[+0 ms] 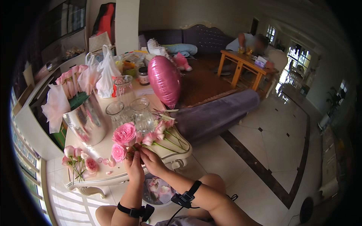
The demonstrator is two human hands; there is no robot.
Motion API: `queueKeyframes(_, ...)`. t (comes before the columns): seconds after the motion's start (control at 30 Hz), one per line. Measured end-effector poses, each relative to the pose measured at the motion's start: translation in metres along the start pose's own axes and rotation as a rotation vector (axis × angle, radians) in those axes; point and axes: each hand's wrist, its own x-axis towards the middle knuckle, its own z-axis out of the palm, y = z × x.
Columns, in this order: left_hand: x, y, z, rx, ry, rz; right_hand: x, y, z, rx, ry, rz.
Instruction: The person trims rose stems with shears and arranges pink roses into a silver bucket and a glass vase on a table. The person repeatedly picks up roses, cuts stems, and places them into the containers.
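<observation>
Two open pink roses [124, 134] stand up from my hands above the front edge of a cream table [118, 176]. My left hand [133, 162] is closed around their stems. Close against it, my right hand [151, 161] has its fingers at the stems; its fingertips are partly hidden. Cut pink roses [158, 132] with green stems lie to the right, and a second group of roses [76, 158] lies at the table's left corner. Loose petals [105, 161] are scattered between. Clear glass vases [141, 115] stand behind the held roses.
A silver bucket [87, 121] holds green foam and wrapped roses. Behind are plastic bags [107, 73], a dark jar [143, 75] and a pink foil balloon [164, 80]. A bin of petals [159, 190] stands below the table edge. A person [249, 42] leans over a wooden table [243, 60].
</observation>
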Motion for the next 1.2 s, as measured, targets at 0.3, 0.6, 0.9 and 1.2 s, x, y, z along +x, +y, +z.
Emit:
queueKeyframes(0.3,0.001,-0.011,0.067,-0.086,-0.162,0.005,-0.021,-0.030,-0.051,-0.249,0.119,0.044)
queueKeyframes(0.6,-0.015,-0.025,0.117,-0.068,-0.426,-0.042,-0.037,-0.075,-0.103,-0.360,0.191,-0.142)
queueKeyframes(0.9,-0.003,-0.022,0.117,-0.097,-0.458,-0.270,-0.154,-0.169,-0.263,-0.531,0.534,-0.082)
queueKeyframes(1.2,0.019,-0.028,0.062,-0.073,-0.398,-0.153,-0.467,-0.454,-0.404,-0.817,1.916,0.008)
